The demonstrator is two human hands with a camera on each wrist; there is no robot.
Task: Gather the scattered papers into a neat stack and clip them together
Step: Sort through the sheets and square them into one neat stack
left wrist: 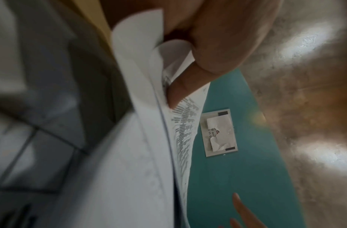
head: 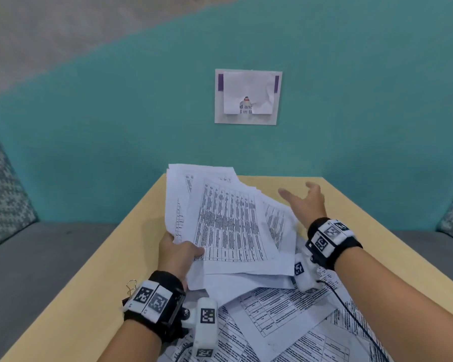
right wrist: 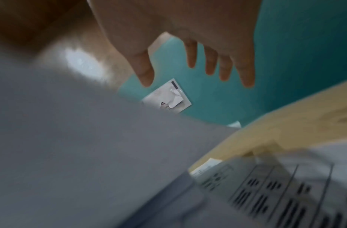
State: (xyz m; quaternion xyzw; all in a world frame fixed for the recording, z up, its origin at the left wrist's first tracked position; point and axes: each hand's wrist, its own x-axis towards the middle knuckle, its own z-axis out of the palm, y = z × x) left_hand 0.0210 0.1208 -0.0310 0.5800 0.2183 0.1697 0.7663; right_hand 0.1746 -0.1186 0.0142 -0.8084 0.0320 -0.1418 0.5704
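Note:
My left hand point(head: 178, 253) pinches the near-left corner of a loose bundle of printed sheets point(head: 228, 220) and holds it tilted above the wooden table point(head: 94, 270). In the left wrist view the thumb point(left wrist: 180, 94) presses on the bundle's point(left wrist: 141, 138) edge. My right hand point(head: 305, 202) hovers open to the right of the bundle, fingers spread, holding nothing; the right wrist view shows the same spread fingers point(right wrist: 192, 60) in the air. More printed papers point(head: 285, 317) lie scattered on the table near me. A binder clip point(head: 131, 287) sits behind my left wrist.
A teal wall point(head: 351, 126) stands behind the table, with a small taped notice point(head: 247, 96) on it. Grey seating point(head: 37, 257) runs along the table's left side, with patterned cushions at both edges of the head view. A black cable point(head: 351, 314) crosses the near papers.

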